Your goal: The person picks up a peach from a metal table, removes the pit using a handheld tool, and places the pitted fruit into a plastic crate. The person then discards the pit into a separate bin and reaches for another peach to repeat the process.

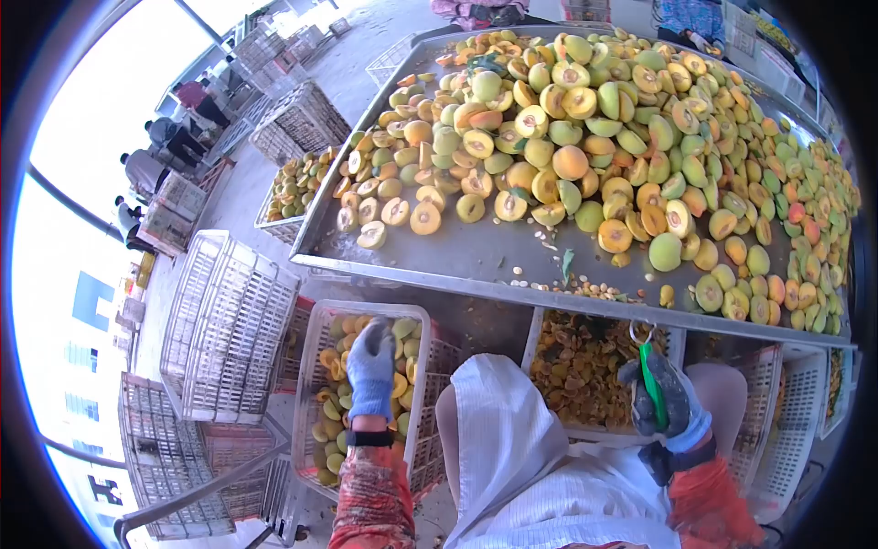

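Note:
My left hand (370,371), in a blue and grey glove, is over a white crate (311,366) of halved apricots (331,430). Its fingers look curled together, and whatever they may hold is hidden. My right hand (670,403), in a dark-palmed glove, is wrapped around the green handle of a pitting tool (653,384). A metal ring forms the tool's upper end. Beneath and left of that hand, another crate (535,343) holds brownish fruit scraps (585,366). Ahead, a large heap of apricots (572,163), whole and halved, covers much of the metal table (430,265).
Stacked white crates (224,325) stand at my left, more crates (791,412) at my right. The table's raised front edge (567,299) runs across before me. Loose pits (549,285) lie near it. Several people work in the left background; others sit beyond the table.

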The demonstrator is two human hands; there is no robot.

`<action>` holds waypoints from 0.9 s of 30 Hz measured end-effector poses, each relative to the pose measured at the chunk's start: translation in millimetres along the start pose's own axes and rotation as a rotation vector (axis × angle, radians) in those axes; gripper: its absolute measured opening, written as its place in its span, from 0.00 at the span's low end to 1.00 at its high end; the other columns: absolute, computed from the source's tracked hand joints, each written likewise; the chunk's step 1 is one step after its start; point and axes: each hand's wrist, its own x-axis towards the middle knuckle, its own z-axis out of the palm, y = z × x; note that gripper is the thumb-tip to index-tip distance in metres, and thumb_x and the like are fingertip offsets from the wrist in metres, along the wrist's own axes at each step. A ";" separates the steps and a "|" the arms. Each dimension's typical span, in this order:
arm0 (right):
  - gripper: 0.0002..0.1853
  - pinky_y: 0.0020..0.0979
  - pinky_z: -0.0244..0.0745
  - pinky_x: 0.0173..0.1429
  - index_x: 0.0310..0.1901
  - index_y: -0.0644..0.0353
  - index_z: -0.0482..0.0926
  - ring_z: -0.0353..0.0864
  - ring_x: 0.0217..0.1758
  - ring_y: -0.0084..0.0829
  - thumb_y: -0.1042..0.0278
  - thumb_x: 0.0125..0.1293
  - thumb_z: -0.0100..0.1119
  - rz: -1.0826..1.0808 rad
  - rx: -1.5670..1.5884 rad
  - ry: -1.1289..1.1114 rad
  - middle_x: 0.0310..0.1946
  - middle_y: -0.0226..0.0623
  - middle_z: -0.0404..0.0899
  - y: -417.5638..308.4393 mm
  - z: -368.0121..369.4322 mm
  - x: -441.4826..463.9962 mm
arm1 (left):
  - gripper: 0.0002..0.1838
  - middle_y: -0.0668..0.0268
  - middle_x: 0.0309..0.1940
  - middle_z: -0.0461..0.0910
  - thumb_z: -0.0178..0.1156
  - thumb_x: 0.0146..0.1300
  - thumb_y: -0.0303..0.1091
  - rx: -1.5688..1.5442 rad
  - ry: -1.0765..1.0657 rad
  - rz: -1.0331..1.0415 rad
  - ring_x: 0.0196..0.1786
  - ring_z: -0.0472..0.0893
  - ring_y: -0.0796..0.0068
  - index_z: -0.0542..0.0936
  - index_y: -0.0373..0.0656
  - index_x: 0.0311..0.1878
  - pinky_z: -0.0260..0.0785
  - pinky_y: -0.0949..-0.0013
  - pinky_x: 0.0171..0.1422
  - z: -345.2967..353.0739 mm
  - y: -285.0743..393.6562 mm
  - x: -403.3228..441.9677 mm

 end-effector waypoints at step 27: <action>0.19 0.30 0.74 0.36 0.48 0.62 0.73 0.81 0.32 0.31 0.74 0.53 0.61 -0.403 -0.729 -0.095 0.36 0.41 0.79 20.2 0.7 23.3 | 0.24 0.55 0.43 0.77 0.58 0.57 0.37 -1.138 -0.675 -0.514 0.43 0.79 0.56 0.69 0.36 0.55 0.76 0.57 0.45 110.2 105.1 -22.0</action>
